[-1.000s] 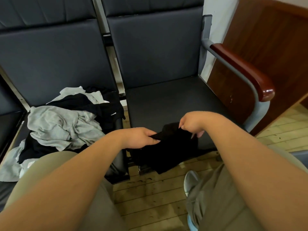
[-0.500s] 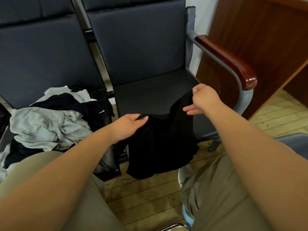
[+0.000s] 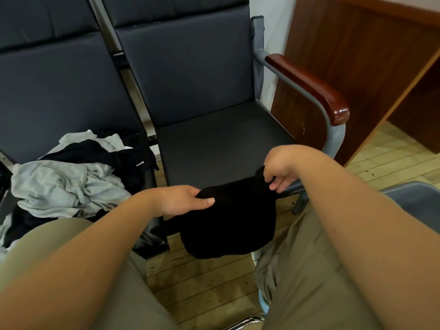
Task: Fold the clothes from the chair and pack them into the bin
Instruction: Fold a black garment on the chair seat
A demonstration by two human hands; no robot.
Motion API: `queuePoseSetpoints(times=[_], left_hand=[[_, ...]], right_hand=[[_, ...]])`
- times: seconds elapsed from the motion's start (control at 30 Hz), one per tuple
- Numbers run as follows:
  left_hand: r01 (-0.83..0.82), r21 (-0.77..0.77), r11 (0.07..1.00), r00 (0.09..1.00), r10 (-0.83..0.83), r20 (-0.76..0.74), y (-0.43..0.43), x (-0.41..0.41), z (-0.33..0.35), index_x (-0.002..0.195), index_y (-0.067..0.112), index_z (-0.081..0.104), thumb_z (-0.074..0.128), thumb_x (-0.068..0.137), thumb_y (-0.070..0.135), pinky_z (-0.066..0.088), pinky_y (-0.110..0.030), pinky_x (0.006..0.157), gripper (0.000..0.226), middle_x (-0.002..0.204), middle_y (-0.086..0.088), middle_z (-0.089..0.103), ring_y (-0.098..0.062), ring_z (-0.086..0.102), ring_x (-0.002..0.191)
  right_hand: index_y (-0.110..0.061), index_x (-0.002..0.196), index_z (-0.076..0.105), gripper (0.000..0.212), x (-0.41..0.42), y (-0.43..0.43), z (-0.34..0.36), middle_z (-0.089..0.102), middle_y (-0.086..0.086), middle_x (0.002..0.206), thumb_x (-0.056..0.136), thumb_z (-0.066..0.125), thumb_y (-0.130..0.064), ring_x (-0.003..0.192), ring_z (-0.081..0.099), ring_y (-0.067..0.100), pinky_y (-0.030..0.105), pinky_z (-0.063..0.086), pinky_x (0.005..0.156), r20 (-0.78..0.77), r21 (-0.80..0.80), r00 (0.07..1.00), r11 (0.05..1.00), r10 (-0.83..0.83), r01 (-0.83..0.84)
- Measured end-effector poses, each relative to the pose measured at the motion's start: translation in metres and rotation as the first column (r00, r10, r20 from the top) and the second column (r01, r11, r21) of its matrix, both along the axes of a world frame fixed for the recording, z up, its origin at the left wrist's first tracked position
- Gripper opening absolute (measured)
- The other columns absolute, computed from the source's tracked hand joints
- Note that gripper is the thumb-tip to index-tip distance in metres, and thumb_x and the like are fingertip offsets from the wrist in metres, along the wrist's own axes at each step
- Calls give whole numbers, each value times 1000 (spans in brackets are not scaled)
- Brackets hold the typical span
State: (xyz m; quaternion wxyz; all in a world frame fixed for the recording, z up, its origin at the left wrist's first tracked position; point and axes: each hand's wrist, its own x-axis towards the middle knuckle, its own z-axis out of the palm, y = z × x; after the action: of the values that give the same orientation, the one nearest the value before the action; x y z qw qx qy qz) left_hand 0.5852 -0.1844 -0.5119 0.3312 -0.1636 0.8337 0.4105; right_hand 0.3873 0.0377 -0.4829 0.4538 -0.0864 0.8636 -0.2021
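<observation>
A small black soft-knit garment hangs in the air between the person's two hands. It is just in front of the seat edge of the dark padded chair with a grey metal frame, above the pale wooden plank floor, and between the knees in khaki trousers. The left hand grips the upper left edge, with the thumb lying flat on top of the cloth and the rest of the hand closed beneath it. The right hand pinches the upper right corner, its fingers curled down round a bunched bit of fabric. This corner is held a little higher than the left one. Below the two grips the cloth sags in a rounded shape and touches neither seat nor floor.

A heap of crumpled light grey and black clothes lies on the seat of the neighbouring dark padded chair to the left, apart from the held piece. A glossy red-brown wooden armrest tops the frame on the right side, with a brown wooden panel beyond it. A grey curved edge shows beside the right forearm, and I cannot tell what it belongs to
</observation>
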Motion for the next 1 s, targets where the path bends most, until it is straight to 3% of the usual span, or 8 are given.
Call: queuePoseSetpoints(times=[0.1,0.23,0.3,0.43,0.57,0.7,0.83,1.0], left_hand=[[-20,16,1000,997,21,-73,6,3,2,121,30,74,55,104,58,56,-32,102,37,107,12,81,-7,77,100],[-243,64,968,908,250,-335,11,-2,24,110,30,76,61,105,49,58,-24,84,25,97,13,81,-6,78,90],[-352,123,928,808,367,-461,6,-9,34,107,32,76,61,107,39,56,-17,76,16,95,13,80,-3,77,87],[-456,-75,887,731,325,-600,-22,-20,32,105,31,75,57,107,18,55,-26,76,22,96,7,76,-11,71,88],[-556,-385,736,737,224,-637,-39,-16,19,85,10,62,49,110,41,46,-38,73,43,84,-7,67,-32,67,90],[-574,-344,743,735,283,-616,-39,-12,19,82,15,55,45,108,58,46,-37,81,50,78,3,54,-27,60,87],[-348,-137,927,831,237,-503,-48,-7,34,80,20,62,60,103,56,48,-35,72,42,70,2,60,-12,60,69],[-276,-353,894,900,112,-421,-78,-5,46,102,28,73,61,107,30,54,-35,88,13,99,1,74,-19,70,99]], right_hand=[[-2,125,66,26,-7,5,-5,77,19,101,99,66,-3,88,79,29,48,66,86,-287,-88,954,994,-83,60],[-21,117,67,19,-10,19,12,70,2,110,102,59,-13,99,69,18,34,57,90,-602,-701,432,704,-672,118],[-28,113,64,13,-10,26,18,69,-4,109,104,58,-21,99,69,14,35,58,91,-563,-781,338,620,-754,81],[-39,105,64,22,-9,31,21,68,-12,101,105,56,-19,86,75,11,40,65,79,-416,-857,329,486,-848,169],[-31,112,69,25,-9,32,26,65,-9,105,109,53,-12,71,74,12,36,66,61,-141,-910,429,287,-892,298],[-28,116,73,23,-13,29,26,71,-1,107,109,57,-14,72,76,14,28,65,61,-29,-919,451,201,-892,339],[-32,115,71,19,-18,25,28,77,0,102,107,60,-19,74,77,11,20,60,60,-123,-911,431,274,-894,309],[-34,116,73,19,-32,20,25,75,-8,104,104,58,-30,97,72,13,41,62,92,-191,-908,395,314,-899,276]])
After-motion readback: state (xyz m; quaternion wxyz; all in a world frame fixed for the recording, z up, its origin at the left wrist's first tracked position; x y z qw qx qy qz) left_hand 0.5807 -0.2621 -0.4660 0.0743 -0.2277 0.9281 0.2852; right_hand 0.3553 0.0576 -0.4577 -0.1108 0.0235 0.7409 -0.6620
